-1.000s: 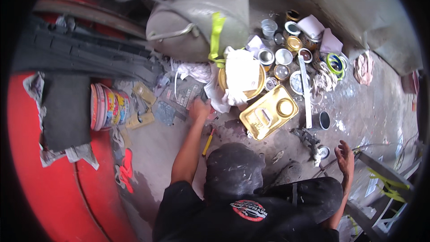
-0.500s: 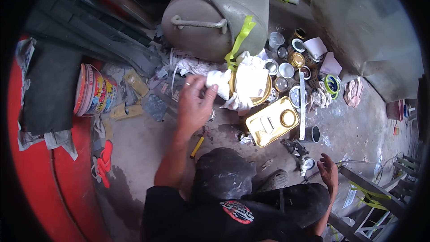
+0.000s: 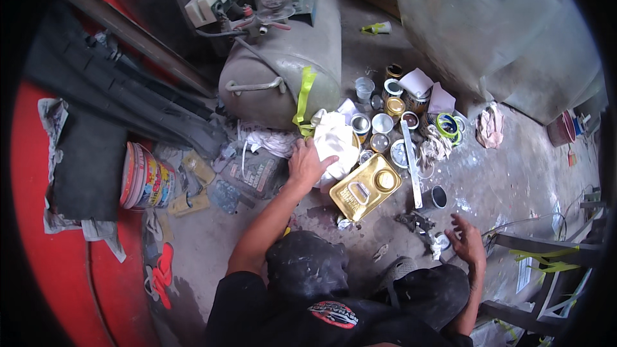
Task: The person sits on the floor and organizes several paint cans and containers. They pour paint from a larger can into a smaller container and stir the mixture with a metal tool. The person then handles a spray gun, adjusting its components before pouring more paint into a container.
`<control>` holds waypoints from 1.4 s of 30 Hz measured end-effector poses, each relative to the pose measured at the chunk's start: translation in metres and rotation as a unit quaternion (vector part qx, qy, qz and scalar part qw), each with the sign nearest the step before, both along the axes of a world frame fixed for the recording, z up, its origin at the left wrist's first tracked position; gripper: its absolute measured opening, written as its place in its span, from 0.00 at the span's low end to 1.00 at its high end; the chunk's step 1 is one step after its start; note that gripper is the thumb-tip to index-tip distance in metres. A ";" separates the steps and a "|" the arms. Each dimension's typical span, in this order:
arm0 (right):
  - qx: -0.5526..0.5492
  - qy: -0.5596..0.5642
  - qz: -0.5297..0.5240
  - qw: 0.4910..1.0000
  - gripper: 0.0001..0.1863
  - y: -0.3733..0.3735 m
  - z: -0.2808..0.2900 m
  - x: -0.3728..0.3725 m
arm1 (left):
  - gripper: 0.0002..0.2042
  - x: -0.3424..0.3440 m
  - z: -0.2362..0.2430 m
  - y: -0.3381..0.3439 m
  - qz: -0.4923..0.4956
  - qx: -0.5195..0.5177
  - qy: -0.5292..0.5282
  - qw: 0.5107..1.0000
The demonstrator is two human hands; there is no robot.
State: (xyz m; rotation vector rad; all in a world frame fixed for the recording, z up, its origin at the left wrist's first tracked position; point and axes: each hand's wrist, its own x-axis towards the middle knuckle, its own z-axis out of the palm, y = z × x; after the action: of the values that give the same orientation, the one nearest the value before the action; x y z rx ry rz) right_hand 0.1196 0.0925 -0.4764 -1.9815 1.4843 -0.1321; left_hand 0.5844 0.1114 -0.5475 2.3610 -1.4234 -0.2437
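Left hand [image 3: 307, 162] touching white rag [image 3: 337, 144] at its two o'clock; cannot tell whether fingers are gripping. Right hand [image 3: 467, 241] hovering empty, fingers hanging loosely apart, knee [image 3: 438, 288] perhaps steadying it. Gold can [image 3: 371, 193] standing at left hand's four o'clock, upright probably against spilling.

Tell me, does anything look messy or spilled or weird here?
Yes: white splotches mark the floor beside the dark cup, maybe spilled paint. A crumpled pink cloth lies there too, apart from the cans, as if dropped. The red slippers lie jumbled, not neatly paired.
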 end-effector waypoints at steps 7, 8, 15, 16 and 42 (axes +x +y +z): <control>0.101 0.032 0.037 0.994 0.29 0.010 -0.014 -0.018 | 0.17 -0.007 0.031 0.007 -0.018 -0.073 0.019 0.997; 0.088 0.043 0.028 0.995 0.29 0.013 -0.016 -0.023 | 0.17 -0.010 0.047 0.011 -0.036 -0.100 0.033 0.994; 0.085 0.007 0.013 0.996 0.29 0.007 -0.016 -0.013 | 0.22 -0.011 0.208 0.008 -0.121 -0.335 0.182 0.916; 0.078 0.006 0.023 0.997 0.29 0.007 -0.017 -0.010 | 0.22 -0.005 0.211 -0.009 -0.166 -0.349 0.114 0.915; -0.122 -0.073 0.003 0.990 0.23 -0.095 -0.079 -0.018 | 0.22 -0.122 0.120 -0.040 -0.426 0.066 0.046 0.901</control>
State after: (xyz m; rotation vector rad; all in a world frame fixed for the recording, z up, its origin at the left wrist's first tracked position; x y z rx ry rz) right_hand 0.1016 -0.0021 -0.5559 -2.1156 1.4232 -0.4680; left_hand 0.4621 0.0717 -0.4272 1.6217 -2.3621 -0.6757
